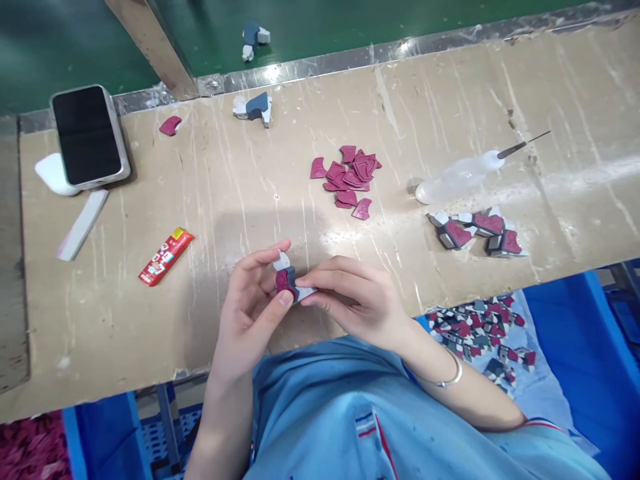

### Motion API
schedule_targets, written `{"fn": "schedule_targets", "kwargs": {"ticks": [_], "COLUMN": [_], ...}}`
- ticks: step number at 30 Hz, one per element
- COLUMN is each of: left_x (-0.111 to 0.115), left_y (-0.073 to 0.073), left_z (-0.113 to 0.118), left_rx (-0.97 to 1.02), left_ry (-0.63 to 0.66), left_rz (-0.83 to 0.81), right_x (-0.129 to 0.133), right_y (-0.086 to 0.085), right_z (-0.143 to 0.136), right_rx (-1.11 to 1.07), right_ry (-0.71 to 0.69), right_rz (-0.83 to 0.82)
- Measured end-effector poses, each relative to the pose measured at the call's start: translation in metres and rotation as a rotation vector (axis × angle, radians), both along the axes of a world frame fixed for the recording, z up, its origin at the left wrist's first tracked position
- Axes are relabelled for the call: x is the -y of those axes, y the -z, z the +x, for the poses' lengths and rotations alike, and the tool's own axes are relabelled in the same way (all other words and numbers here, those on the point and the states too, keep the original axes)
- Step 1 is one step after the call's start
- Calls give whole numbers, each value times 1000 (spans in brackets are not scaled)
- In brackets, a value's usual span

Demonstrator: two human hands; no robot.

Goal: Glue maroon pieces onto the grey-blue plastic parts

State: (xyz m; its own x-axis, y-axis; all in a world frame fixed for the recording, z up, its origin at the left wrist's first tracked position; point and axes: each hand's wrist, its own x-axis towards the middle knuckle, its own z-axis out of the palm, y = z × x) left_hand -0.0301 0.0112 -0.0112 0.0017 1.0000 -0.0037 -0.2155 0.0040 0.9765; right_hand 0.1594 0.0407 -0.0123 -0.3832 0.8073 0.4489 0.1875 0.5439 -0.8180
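A small bent part [287,278] is held right at the fingers, above the near side of the surface [220,173]. Its maroon face is pressed by the thumb of the left hand [250,300], and its pale near-right end is pinched between thumb and fingertips of the right hand [357,293]; little gap is left in either grip. No single long axis is shown: one pale arm is pointed away past the left fingertips, the other toward the right fingers. The part is reached by both hands equally.

Beyond the fingers and slightly right, a heap of maroon pieces [353,175] is spread, nearer to the right hand. Well left of the fingers a red packet [166,257] is laid; well right, joined parts [477,232] are grouped, with a needle-tipped bottle [457,180] just beyond them. Farther off, past the left fingers, another bent part [254,109] is seen.

The held part's underside is hidden by the left fingers, so the seating of its maroon face cannot be told. The bottle's contents cannot be made out.
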Motion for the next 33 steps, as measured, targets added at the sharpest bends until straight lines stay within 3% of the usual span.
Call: {"fn": "schedule_targets", "kwargs": {"ticks": [11, 22, 33], "left_x": [0, -6, -5], "left_y": [1, -6, -1], "left_z": [-2, -9, -6], "left_rx": [-58, -29, -45], "left_ry": [-10, 89, 51], "left_rz": [-29, -100, -83], "right_x": [1, 0, 3], "right_y": [4, 4, 6], "right_z": [-2, 0, -1], "right_rx": [21, 8, 22], "right_ry": [14, 15, 8], "right_rz": [130, 132, 151]}}
